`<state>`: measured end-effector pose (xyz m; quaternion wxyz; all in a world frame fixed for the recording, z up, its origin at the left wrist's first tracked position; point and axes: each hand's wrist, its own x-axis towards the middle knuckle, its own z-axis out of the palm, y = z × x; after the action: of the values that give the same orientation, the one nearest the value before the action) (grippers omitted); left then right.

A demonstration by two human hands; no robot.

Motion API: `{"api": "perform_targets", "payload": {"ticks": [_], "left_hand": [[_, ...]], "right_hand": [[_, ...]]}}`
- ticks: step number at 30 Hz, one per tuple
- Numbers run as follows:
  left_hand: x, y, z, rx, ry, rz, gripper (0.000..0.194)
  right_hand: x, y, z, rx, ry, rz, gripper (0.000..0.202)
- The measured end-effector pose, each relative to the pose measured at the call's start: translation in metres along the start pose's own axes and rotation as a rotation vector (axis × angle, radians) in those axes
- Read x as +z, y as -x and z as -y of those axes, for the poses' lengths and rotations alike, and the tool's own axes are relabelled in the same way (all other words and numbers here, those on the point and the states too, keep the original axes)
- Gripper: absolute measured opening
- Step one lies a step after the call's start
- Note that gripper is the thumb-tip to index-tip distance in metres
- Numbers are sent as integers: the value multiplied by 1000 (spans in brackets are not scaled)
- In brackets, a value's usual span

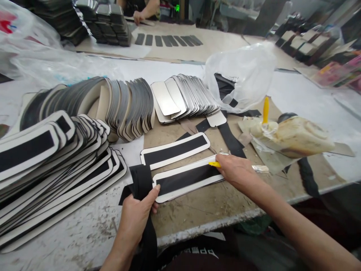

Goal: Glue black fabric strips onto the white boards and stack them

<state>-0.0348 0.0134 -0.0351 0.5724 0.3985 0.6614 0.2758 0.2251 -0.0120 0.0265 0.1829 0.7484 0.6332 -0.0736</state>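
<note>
On a worn table (pixel 84 233), the left hand (pixel 138 216) pinches black strips (pixel 142 180) beside a white-edged panel (pixel 186 180). The right hand (pixel 237 171), gripping a yellow brush (pixel 214 164), rests on the panel's far end. Gluing cleanly likely calls for thin, even strokes along the white border.

I can't read much here. My dark shirt (pixel 197 253) has white letters on it, upside down and too cut off to make out. A green light sign (pixel 177 7) glows far back, too blurry to read.
</note>
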Motion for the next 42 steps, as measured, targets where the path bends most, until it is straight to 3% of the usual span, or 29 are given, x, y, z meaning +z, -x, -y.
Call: {"api": "perform_targets", "payload": {"ticks": [23, 34, 37, 42], "left_hand": [[2, 2, -6, -18, -32, -16, 33], [0, 0, -3, -3, -26, 30, 34], [-1, -1, -2, 3, -23, 36, 35], [-4, 0, 2, 34, 27, 48, 37]], "right_hand": [[20, -11, -10, -33, -38, -1, 16], [21, -13, -10, 38, -22, -12, 35], [19, -10, -11, 87, -12, -49, 37], [16, 1, -24, 185, -128, -232, 34]]}}
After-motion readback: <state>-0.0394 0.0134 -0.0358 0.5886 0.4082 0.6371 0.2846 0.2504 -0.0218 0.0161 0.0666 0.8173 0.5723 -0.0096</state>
